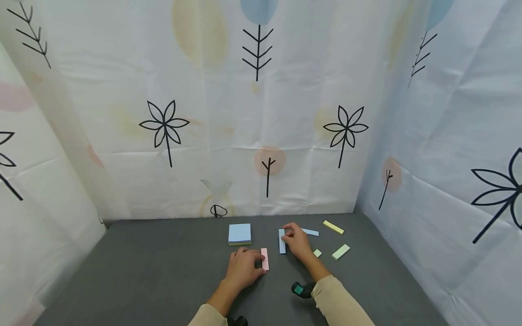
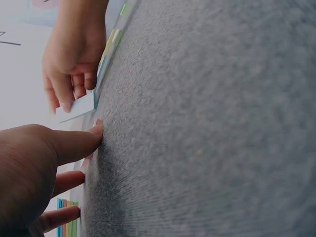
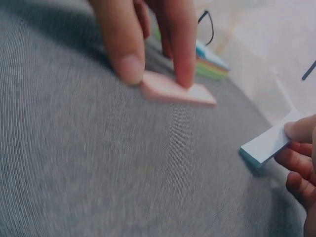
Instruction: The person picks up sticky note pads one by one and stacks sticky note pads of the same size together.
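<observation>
A slim pink sticky-note pad (image 1: 265,260) lies near the middle of the grey table. My left hand (image 1: 242,267) holds it between thumb and finger; in the right wrist view, the thumb is at one end of the pink pad (image 3: 170,91) and a finger presses farther along. Just to the right, my right hand (image 1: 299,244) pinches a slim light-blue sticky-note pad (image 1: 282,242), its thumb on the top face and fingers underneath. That blue pad (image 3: 266,145) is tilted up in the right wrist view, its far end hidden by the hand.
A square multicoloured sticky-note stack (image 1: 239,233), blue on top, sits behind my left hand. Around my right hand lie another blue strip (image 1: 311,232), a yellow strip (image 1: 333,227), a green strip (image 1: 340,251) and a small green piece (image 1: 317,253). Patterned curtains (image 1: 261,113) border the table.
</observation>
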`<act>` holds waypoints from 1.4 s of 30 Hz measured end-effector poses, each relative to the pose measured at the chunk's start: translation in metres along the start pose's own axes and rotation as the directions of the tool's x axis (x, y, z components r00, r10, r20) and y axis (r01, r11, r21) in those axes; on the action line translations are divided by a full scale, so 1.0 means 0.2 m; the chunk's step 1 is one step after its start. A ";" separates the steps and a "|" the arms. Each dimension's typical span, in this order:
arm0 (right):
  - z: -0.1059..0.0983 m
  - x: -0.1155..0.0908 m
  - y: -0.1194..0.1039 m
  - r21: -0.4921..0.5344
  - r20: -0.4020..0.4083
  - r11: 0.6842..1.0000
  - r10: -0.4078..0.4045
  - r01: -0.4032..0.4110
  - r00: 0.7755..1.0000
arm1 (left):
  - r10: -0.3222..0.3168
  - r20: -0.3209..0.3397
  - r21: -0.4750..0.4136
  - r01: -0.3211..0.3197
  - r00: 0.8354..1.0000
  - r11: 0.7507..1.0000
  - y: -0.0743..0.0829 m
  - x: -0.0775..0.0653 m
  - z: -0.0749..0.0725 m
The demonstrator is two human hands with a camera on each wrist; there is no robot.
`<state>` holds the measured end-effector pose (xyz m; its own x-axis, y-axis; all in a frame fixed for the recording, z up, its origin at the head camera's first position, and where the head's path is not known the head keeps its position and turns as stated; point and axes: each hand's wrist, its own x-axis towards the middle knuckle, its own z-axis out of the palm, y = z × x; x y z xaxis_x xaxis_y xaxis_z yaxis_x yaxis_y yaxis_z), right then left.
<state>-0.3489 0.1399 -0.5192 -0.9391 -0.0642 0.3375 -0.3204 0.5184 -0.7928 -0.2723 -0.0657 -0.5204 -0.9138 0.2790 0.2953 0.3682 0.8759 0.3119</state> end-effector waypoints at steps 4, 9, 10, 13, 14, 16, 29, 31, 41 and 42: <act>0.01 0.01 -0.02 0.090 0.011 0.992 0.086 -0.087 0.996 | 0.000 -0.007 -0.008 0.000 1.000 1.000 0.00 -0.01 0.01; 0.04 0.00 -0.05 0.204 0.074 0.966 0.146 -0.159 0.986 | -0.016 -0.013 -0.008 0.015 1.000 1.000 0.01 -0.01 0.01; 0.05 -0.01 -0.05 0.219 0.088 0.962 0.149 -0.165 0.985 | -0.020 -0.010 -0.005 0.020 1.000 1.000 0.01 -0.01 0.01; 0.08 -0.01 -0.06 0.251 0.110 0.954 0.138 -0.162 0.984 | -0.028 0.006 -0.006 0.028 1.000 1.000 0.01 -0.01 0.01; 0.08 -0.02 -0.06 0.259 0.113 0.952 0.140 -0.165 0.984 | -0.030 0.014 -0.008 0.030 0.999 1.000 0.01 -0.01 0.00; 0.10 -0.02 -0.07 0.262 0.113 0.949 0.150 -0.176 0.982 | -0.031 0.025 -0.013 0.032 0.999 0.999 0.01 -0.01 0.00; 0.17 -0.01 -0.10 0.083 0.079 0.994 0.059 -0.065 0.995 | -0.007 0.015 -0.006 0.007 1.000 1.000 0.02 -0.02 -0.01; 0.18 -0.02 -0.10 0.032 0.072 0.999 0.031 -0.033 0.997 | -0.004 0.009 0.001 0.004 1.000 1.000 0.02 -0.02 -0.01; 0.17 -0.04 -0.12 -0.061 0.122 0.997 -0.043 0.051 0.992 | 0.016 -0.036 0.006 -0.016 0.999 1.000 0.03 -0.03 -0.01; 0.17 -0.05 -0.12 -0.069 0.131 0.996 -0.047 0.057 0.990 | 0.020 -0.038 0.008 -0.019 0.999 1.000 0.03 -0.03 -0.01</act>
<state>-0.3367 0.0995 -0.5202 -0.9310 -0.1995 0.3055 -0.3638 0.5719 -0.7352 -0.2647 -0.0634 -0.5190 -0.8991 0.2808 0.3358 0.3846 0.8732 0.2993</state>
